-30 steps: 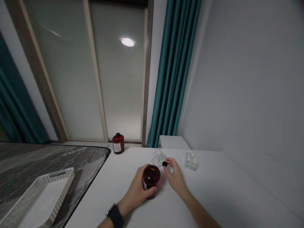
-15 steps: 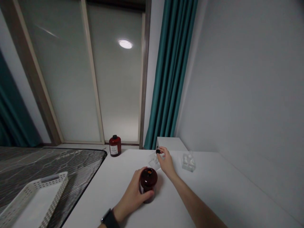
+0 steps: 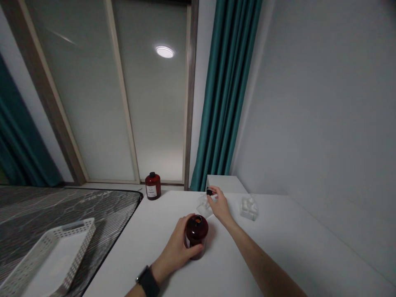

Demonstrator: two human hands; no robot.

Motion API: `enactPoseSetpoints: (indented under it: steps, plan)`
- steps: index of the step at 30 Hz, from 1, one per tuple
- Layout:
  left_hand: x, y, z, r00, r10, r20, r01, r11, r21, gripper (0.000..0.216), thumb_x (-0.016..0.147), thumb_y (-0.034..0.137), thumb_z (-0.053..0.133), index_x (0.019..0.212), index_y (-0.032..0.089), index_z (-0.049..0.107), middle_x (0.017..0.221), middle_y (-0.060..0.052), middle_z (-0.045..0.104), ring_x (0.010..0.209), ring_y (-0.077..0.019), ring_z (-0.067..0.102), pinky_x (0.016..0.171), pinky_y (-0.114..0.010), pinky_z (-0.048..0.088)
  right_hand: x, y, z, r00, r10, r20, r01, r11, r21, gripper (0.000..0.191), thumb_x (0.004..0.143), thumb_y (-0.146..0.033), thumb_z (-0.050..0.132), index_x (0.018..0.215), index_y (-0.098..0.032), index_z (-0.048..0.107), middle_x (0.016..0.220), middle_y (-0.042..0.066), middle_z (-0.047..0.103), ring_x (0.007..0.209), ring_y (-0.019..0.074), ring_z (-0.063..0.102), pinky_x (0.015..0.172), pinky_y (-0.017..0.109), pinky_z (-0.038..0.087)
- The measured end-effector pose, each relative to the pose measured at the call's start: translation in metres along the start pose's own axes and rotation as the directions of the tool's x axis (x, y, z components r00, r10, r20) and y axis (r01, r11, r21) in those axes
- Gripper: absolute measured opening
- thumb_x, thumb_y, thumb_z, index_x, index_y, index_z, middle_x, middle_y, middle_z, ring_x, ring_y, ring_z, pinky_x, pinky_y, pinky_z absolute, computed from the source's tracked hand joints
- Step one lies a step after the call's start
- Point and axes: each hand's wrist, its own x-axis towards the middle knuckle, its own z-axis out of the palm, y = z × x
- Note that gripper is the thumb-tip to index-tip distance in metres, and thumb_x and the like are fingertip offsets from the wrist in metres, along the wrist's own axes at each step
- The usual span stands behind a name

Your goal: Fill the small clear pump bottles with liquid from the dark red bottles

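A dark red-brown bottle [image 3: 197,229] stands on the white table, its neck uncapped. My left hand [image 3: 177,243] wraps around its side, thumb across the front, with a dark watch on the wrist. Farther back, my right hand [image 3: 220,206] pinches a small black cap [image 3: 209,192] between thumb and fingers, held above the table. Below and left of that hand lies a clear plastic piece [image 3: 204,206], partly hidden by it.
A second red bottle [image 3: 152,186] with a black cap and white label stands at the back left. A clear box [image 3: 249,207] with whitish contents sits right of my right hand. A white perforated basket [image 3: 52,255] rests on the grey patterned surface [image 3: 102,206] to the left.
The whole view has shifted slightly, so things appear a little higher and farther right. Both hands keep their hold, and the cap looks slightly turned between my right fingers.
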Motion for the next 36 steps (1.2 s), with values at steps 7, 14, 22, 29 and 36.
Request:
enactPoseSetpoints:
  steps: [7, 14, 22, 29, 36]
  plan:
    - [0.001, -0.003, 0.0, 1.0, 0.008, 0.0, -0.008, 1.0, 0.0, 0.075, 0.072, 0.02, 0.077, 0.14, 0.02, 0.046, 0.138, -0.014, 0.054, 0.132, -0.0352, 0.049, 0.114, -0.053, 0.035, -0.033, 0.031, -0.045, 0.999, 0.028, 0.038, -0.022, 0.99, -0.141, 0.039, 0.084, -0.023, 0.054, 0.122, -0.018, 0.057, 0.111, 0.013, 0.07, 0.095, 0.0247, 0.067, 0.082, 0.039, 0.054]
    - [0.001, 0.001, 0.0, 1.0, -0.01, -0.012, 0.01, 1.0, -0.006, 0.073, 0.073, 0.022, 0.076, 0.139, 0.019, 0.046, 0.139, -0.015, 0.054, 0.133, -0.0361, 0.048, 0.114, -0.054, 0.036, -0.058, 0.048, -0.051, 0.975, 0.03, 0.22, 0.037, 0.955, -0.295, 0.042, 0.078, -0.011, 0.062, 0.119, -0.024, 0.064, 0.102, 0.006, 0.074, 0.097, 0.0252, 0.067, 0.089, 0.039, 0.05]
    - [-0.001, -0.004, 0.0, 1.0, -0.005, -0.018, 0.005, 1.0, 0.003, 0.076, 0.074, 0.026, 0.077, 0.141, 0.019, 0.042, 0.141, -0.017, 0.051, 0.134, -0.0363, 0.048, 0.115, -0.056, 0.035, -0.058, 0.048, -0.047, 0.963, -0.002, 0.271, 0.107, 0.921, -0.374, 0.043, 0.082, -0.011, 0.062, 0.124, -0.022, 0.063, 0.113, 0.01, 0.073, 0.104, 0.0305, 0.062, 0.09, 0.043, 0.046]
    - [0.003, 0.002, 0.004, 0.996, -0.021, -0.082, 0.027, 0.997, 0.074, 0.071, 0.076, 0.024, 0.073, 0.139, 0.02, 0.042, 0.137, -0.014, 0.053, 0.131, -0.0331, 0.05, 0.113, -0.054, 0.038, -0.064, 0.031, -0.057, 0.96, -0.156, 0.231, 0.227, 0.919, -0.324, 0.039, 0.083, -0.01, 0.055, 0.12, -0.022, 0.063, 0.114, 0.008, 0.07, 0.104, 0.0271, 0.062, 0.091, 0.043, 0.049]
    - [0.007, 0.002, 0.002, 0.986, 0.018, -0.163, 0.011, 0.985, 0.171, 0.061, 0.076, 0.028, 0.073, 0.132, 0.019, 0.051, 0.127, -0.012, 0.061, 0.12, -0.0323, 0.059, 0.101, -0.049, 0.049, -0.051, 0.025, -0.086, 0.959, -0.267, -0.093, 0.218, 0.907, -0.362, 0.027, 0.092, -0.021, 0.049, 0.117, -0.021, 0.059, 0.107, 0.01, 0.06, 0.105, 0.0271, 0.056, 0.095, 0.046, 0.046]
